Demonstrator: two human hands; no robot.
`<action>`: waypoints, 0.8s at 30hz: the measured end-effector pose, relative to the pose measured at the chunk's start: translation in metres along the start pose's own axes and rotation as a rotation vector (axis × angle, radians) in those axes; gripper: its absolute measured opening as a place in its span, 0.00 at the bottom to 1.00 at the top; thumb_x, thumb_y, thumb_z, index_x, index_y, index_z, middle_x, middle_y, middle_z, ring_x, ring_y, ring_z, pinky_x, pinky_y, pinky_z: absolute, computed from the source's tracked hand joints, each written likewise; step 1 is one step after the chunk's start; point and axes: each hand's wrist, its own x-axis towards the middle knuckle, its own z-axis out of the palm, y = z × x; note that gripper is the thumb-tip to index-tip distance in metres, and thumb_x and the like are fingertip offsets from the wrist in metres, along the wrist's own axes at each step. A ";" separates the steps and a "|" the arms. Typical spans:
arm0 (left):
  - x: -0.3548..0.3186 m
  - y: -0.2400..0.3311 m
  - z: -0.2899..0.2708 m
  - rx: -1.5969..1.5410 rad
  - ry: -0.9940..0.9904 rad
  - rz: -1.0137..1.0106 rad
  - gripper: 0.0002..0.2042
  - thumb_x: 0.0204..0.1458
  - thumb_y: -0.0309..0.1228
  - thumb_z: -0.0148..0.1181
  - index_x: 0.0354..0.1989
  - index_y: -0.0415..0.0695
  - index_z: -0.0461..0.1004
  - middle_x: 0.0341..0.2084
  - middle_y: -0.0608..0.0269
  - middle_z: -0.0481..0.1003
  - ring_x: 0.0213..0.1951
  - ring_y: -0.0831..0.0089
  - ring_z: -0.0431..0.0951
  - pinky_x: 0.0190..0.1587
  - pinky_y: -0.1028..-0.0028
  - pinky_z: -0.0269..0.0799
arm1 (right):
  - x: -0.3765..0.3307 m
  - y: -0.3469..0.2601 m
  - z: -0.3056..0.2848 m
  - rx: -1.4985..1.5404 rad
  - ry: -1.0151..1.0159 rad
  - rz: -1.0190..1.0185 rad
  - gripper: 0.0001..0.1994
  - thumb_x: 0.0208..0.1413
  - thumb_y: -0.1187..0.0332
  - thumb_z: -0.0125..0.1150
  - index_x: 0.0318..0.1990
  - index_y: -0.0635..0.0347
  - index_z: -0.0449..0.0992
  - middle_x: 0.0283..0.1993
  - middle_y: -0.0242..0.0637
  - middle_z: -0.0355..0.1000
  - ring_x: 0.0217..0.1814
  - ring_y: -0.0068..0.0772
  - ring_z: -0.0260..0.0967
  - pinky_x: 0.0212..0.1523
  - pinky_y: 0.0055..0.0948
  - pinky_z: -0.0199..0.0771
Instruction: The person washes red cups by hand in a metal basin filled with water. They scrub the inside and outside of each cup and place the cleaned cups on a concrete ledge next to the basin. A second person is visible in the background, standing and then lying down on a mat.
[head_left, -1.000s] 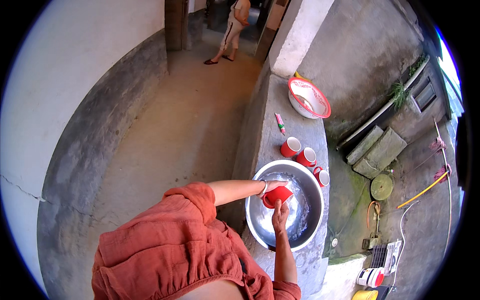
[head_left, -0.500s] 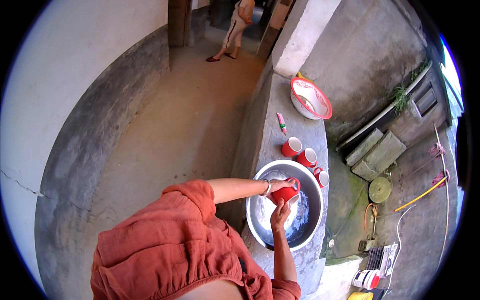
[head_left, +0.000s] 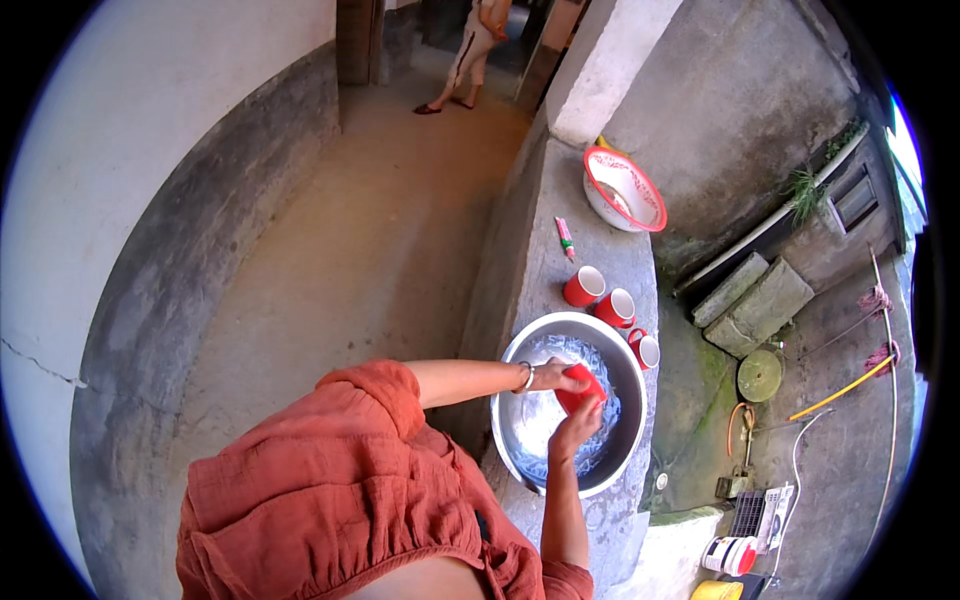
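Note:
A red mug (head_left: 580, 387) is held tilted over a wide metal basin (head_left: 640, 400) with rippling water in it. My left hand (head_left: 552, 377), with a bracelet at the wrist, is closed round the mug from the left. On the near side, my right hand (head_left: 577, 428) also grips it. The mug's mouth is turned out of sight. Just beyond the basin's rim stand two more red mugs with white insides, one mug (head_left: 581, 290) further left than the other mug (head_left: 613, 310). A third mug (head_left: 646, 350) sits at the basin's right side.
The basin rests on a concrete ledge (head_left: 550, 200). A pink-and-green tube (head_left: 565, 238) lies there, with a red-rimmed enamel basin (head_left: 625, 190) beyond. Right of the ledge is a lower yard with stone slabs (head_left: 755, 305) and a bucket (head_left: 728, 555). A person (head_left: 470, 60) stands far down the passage.
Both hands have turned the mug over, so its white inside no longer shows. The water in the basin is now rippled. The person in the passage has barely shifted.

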 end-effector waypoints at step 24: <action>0.030 -0.064 0.014 0.149 0.560 -0.785 0.43 0.31 0.64 0.56 0.43 0.31 0.69 0.41 0.46 0.71 0.40 0.64 0.74 0.39 0.66 0.71 | 0.009 0.045 -0.022 -0.569 -0.166 -0.312 0.11 0.57 0.68 0.43 0.34 0.66 0.71 0.36 0.45 0.69 0.41 0.41 0.64 0.47 0.38 0.59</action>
